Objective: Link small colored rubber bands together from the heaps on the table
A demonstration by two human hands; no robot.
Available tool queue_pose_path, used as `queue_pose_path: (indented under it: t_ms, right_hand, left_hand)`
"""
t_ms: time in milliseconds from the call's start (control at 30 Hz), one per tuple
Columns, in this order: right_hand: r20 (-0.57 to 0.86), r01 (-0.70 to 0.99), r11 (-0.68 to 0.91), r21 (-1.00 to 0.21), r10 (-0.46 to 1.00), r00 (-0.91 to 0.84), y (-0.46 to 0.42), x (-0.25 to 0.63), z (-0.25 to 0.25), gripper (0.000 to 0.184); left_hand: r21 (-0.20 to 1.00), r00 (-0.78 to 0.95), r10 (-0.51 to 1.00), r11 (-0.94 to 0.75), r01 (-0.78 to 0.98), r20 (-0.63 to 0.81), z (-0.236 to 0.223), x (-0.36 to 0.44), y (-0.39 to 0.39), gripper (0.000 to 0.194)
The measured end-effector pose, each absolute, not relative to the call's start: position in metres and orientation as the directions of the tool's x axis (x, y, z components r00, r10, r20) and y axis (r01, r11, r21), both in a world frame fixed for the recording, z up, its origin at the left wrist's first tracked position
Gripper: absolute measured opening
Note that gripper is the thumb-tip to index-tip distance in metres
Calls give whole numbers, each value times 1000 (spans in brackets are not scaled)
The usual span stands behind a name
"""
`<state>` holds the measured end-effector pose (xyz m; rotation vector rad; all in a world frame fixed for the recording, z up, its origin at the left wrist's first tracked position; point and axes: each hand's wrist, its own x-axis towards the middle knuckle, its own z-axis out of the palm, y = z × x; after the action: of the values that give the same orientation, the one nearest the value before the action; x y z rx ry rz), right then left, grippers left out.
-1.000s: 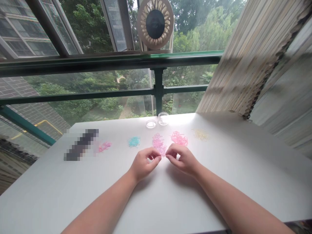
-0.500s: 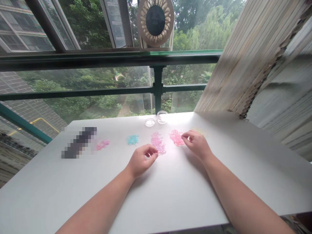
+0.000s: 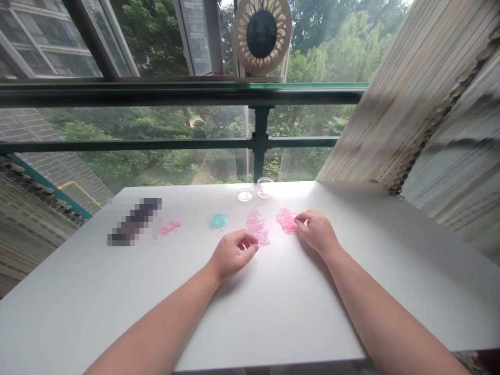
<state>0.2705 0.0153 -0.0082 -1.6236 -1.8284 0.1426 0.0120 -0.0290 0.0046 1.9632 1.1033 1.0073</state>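
Note:
My left hand (image 3: pixel 234 254) rests by the near end of a lilac pile of thin elastic bands (image 3: pixel 257 225), its fingers curled and thumb and fingertip close together. Whatever they pinch, if anything, is too small to make out. At the right edge of a pink pile of bands (image 3: pixel 286 221), my right hand (image 3: pixel 317 229) is closed in a pinch; its contents cannot be made out. Partly behind that hand lies a pale yellow pile (image 3: pixel 325 212). Further left are a turquoise pile (image 3: pixel 217 221) and a small pink-purple pile (image 3: pixel 172 225).
Two clear round pieces, a shallow dish (image 3: pixel 245 195) and a taller container (image 3: pixel 265 188), stand at the back edge of the white table (image 3: pixel 273 307). A blurred-out dark object (image 3: pixel 135 221) lies left. Behind are a green railing (image 3: pixel 179 95), a fan (image 3: pixel 261 36) and a curtain (image 3: pixel 375 114).
The view has turned slightly left, so the table and piles appear shifted to the right. Both hands keep nearly the same pose beside the same piles.

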Motion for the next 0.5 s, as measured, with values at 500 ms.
queue_pose_path:
  t_ms: [500]
  right_hand:
    - [426,916,137,-377,904,40,17,273,-13,17]
  left_hand:
    - [809,369,870,-459,368,326,3,14,-32,10]
